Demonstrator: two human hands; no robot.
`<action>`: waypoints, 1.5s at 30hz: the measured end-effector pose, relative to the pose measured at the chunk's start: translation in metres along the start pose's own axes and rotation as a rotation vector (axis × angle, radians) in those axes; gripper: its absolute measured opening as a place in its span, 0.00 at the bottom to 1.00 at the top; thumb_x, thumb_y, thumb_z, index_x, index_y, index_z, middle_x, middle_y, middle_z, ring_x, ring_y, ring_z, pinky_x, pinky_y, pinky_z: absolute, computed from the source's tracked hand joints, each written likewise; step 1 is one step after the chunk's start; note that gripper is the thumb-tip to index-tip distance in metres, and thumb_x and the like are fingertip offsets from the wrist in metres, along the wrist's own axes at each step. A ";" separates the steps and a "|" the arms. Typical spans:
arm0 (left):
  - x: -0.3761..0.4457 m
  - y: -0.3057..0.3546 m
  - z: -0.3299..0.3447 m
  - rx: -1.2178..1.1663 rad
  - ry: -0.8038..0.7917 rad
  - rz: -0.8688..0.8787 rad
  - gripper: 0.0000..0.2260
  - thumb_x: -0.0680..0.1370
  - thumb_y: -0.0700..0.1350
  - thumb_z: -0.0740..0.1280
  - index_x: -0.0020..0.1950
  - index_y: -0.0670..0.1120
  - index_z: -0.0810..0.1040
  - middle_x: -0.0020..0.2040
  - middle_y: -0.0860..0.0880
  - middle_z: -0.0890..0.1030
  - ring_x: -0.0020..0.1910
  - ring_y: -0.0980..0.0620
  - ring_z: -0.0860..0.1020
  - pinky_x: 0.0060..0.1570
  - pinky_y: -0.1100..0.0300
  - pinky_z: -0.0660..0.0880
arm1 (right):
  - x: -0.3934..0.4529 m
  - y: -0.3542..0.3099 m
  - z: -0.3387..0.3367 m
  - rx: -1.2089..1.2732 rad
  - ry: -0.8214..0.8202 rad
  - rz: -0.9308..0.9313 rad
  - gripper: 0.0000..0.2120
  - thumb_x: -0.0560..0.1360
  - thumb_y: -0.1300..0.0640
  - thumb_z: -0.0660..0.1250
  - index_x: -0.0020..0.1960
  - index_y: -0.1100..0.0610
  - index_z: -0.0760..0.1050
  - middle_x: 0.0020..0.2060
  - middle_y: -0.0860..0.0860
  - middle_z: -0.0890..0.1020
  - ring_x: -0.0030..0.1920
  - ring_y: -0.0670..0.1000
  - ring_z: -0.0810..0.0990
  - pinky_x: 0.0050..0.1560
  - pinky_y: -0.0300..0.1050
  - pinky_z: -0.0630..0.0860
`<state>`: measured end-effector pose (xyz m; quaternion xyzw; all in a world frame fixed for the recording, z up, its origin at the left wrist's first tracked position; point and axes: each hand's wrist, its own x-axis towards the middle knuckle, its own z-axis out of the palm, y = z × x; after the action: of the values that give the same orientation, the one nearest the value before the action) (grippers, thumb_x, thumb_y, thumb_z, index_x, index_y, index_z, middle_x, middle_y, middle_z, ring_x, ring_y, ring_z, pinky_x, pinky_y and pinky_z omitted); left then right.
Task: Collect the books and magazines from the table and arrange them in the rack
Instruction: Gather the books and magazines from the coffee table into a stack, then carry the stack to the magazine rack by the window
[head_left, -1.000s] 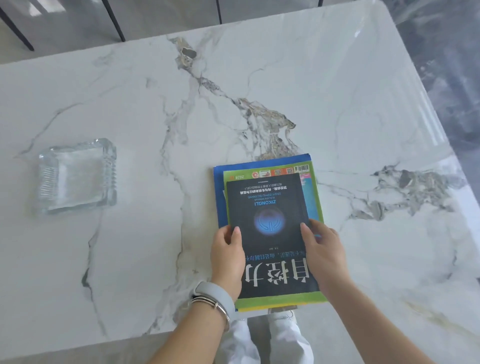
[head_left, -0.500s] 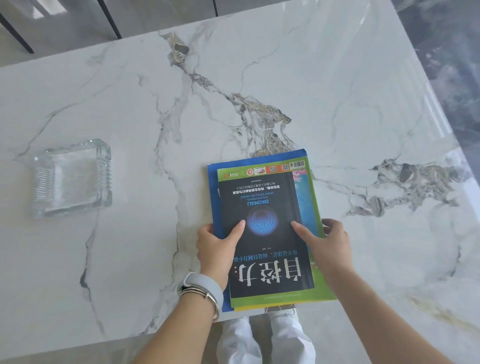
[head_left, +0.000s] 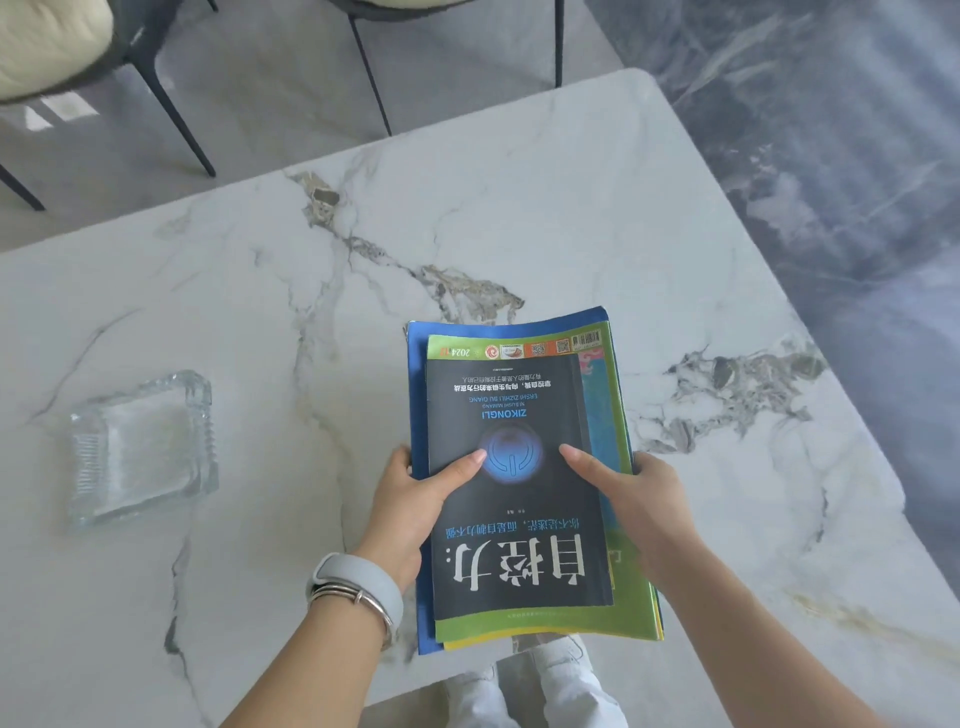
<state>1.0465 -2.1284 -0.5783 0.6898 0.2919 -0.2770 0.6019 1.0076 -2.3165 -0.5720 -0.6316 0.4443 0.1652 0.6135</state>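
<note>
The stack of books and magazines (head_left: 519, 467) sits over the table's (head_left: 260, 312) near edge, where I pinch it with my left hand (head_left: 410, 506) and right hand (head_left: 641, 506), thumbs on top, fingers underneath, so nothing slides apart.

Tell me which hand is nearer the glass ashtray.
Left. The left hand grips the book stack's left edge, on the glass ashtray side; the right hand grips the far edge.
</note>
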 end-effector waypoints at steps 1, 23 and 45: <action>-0.010 0.018 0.005 0.018 -0.006 0.032 0.20 0.63 0.48 0.77 0.50 0.46 0.73 0.50 0.47 0.83 0.47 0.47 0.82 0.52 0.47 0.78 | -0.010 -0.013 -0.009 0.028 0.017 -0.016 0.16 0.68 0.51 0.76 0.34 0.57 0.70 0.27 0.48 0.74 0.27 0.46 0.71 0.17 0.28 0.63; -0.300 0.333 0.369 0.014 -0.366 0.449 0.22 0.58 0.50 0.78 0.47 0.47 0.75 0.46 0.44 0.84 0.44 0.43 0.83 0.50 0.44 0.79 | -0.191 -0.275 -0.457 0.268 0.394 -0.388 0.19 0.65 0.48 0.77 0.46 0.61 0.81 0.45 0.60 0.86 0.46 0.61 0.85 0.50 0.57 0.81; -0.159 0.577 0.667 -0.167 -0.287 0.454 0.16 0.62 0.45 0.77 0.45 0.45 0.76 0.43 0.44 0.84 0.38 0.46 0.83 0.40 0.54 0.79 | 0.062 -0.560 -0.659 0.227 0.353 -0.470 0.21 0.63 0.47 0.79 0.45 0.62 0.79 0.43 0.63 0.86 0.46 0.65 0.85 0.49 0.63 0.82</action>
<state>1.3430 -2.8622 -0.1572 0.6394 0.0637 -0.2049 0.7383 1.2482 -3.0290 -0.1402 -0.6635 0.4013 -0.1441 0.6148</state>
